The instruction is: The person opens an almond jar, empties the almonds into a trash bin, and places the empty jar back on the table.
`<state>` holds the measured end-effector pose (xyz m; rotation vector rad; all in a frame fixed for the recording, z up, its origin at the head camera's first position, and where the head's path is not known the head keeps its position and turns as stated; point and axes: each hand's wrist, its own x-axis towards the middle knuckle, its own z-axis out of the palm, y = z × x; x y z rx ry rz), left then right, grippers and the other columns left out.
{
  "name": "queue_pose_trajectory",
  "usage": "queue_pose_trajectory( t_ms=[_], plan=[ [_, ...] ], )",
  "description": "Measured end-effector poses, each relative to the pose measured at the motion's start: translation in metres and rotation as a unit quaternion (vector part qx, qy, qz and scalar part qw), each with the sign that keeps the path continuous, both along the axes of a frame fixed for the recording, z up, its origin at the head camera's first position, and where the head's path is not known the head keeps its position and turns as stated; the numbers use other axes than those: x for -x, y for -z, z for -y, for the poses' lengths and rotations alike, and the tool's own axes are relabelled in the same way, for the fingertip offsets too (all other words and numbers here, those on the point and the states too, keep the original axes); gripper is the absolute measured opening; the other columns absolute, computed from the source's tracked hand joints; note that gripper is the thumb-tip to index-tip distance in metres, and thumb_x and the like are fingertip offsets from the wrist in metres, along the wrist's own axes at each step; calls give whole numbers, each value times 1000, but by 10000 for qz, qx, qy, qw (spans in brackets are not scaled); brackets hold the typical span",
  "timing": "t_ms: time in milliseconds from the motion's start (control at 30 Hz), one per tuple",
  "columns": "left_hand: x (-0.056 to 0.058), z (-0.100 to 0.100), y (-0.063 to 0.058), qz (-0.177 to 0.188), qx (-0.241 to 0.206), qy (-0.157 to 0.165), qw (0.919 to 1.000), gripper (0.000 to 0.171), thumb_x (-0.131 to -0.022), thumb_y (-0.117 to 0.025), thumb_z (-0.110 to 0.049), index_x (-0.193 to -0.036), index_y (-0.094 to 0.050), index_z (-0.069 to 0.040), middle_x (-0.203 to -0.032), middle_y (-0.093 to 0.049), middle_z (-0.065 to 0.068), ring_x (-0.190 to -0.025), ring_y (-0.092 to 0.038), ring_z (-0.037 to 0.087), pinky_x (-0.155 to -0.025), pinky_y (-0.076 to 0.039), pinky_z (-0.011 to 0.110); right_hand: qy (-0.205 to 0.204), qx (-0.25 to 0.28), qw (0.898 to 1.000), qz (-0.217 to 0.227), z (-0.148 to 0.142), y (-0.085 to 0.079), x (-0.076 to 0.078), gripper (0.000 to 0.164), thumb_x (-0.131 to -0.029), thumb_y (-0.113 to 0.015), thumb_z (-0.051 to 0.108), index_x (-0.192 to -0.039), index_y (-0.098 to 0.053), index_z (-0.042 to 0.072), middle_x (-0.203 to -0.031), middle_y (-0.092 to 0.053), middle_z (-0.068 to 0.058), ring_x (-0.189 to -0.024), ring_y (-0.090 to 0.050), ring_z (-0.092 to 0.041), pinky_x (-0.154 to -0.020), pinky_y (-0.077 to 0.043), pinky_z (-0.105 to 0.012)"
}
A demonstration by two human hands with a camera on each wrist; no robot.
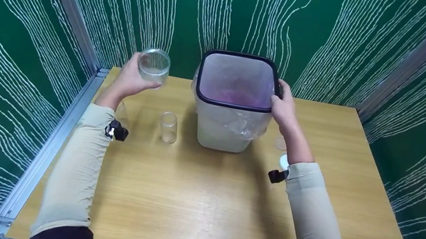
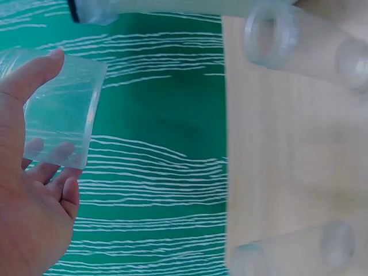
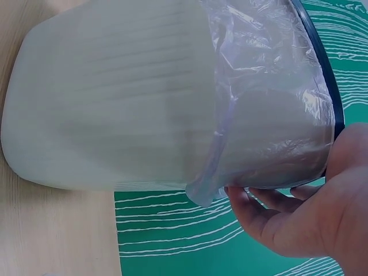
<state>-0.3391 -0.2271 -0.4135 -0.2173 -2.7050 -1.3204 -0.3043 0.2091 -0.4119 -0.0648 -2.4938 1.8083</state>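
Note:
My left hand (image 1: 132, 77) grips a wide, clear jar (image 1: 154, 65) and holds it up above the table's back left. The left wrist view shows the thumb on one side of the jar (image 2: 63, 109) and fingers on the other. My right hand (image 1: 284, 104) grips the right side of the trash bin's black rim (image 1: 235, 106). The pale trash bin (image 1: 221, 135) stands upright on the table, lined with a clear plastic bag (image 1: 247, 126) folded over its outside. In the right wrist view, fingers (image 3: 253, 221) curl below the rim against the bag.
A narrow clear jar (image 1: 169, 128) stands left of the bin. Another clear container (image 1: 122, 113) is partly hidden by my left forearm. Beside my right forearm lie a white round piece (image 1: 283, 161) and a faint clear round thing (image 1: 281, 143). Green walls surround the wooden table (image 1: 199, 217).

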Motion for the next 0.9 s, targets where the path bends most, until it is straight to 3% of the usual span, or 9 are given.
queue_pose_trajectory(
  t_ms=[167, 333, 500, 667, 900],
  plan=[
    [5, 3, 22, 38, -163, -46, 9998, 99, -68, -89, -31, -145, -28, -13, -140, -43, 7, -128, -41, 25, -106, -35, 45, 66, 386, 9992, 10, -3, 6, -5, 58, -103, -40, 29, -156, -18, 17, -158, -21, -13, -138, -29, -25, -108, -33, -43],
    [5, 4, 41, 205, -213, -116, 9995, 101, -70, -87, -34, -146, -25, -12, -143, -40, 11, -130, -40, 29, -106, -35, 47, 336, 1180, 9924, -102, -10, 22, -17, 60, -104, -34, 44, -155, -20, 16, -154, -29, -14, -125, -47, -29, -95, -45, -44],
    [5, 6, 57, 366, -225, -243, 9988, 102, -70, -87, -36, -147, -24, -13, -144, -39, 13, -130, -40, 31, -106, -35, 47, 558, 1579, 9856, -246, -22, 37, -36, 54, -106, -32, 39, -149, -32, 8, -143, -44, -17, -112, -56, -32, -89, -47, -42],
    [9, 7, 71, 493, -230, -345, 9979, 106, -70, -88, -37, -149, -21, -12, -145, -39, 14, -130, -40, 32, -107, -34, 46, 729, 1824, 9804, -122, -33, 54, -50, 50, -106, -35, 32, -147, -35, 2, -142, -44, -19, -114, -53, -34, -90, -46, -41],
    [13, 7, 93, 694, -271, -504, 9959, 110, -68, -88, -37, -151, -19, -13, -147, -37, 15, -133, -38, 33, -108, -32, 47, 888, 1840, 9783, 332, -31, 79, -59, 47, -105, -40, 27, -145, -37, 1, -144, -43, -19, -121, -49, -35, -93, -47, -39]
  ],
)
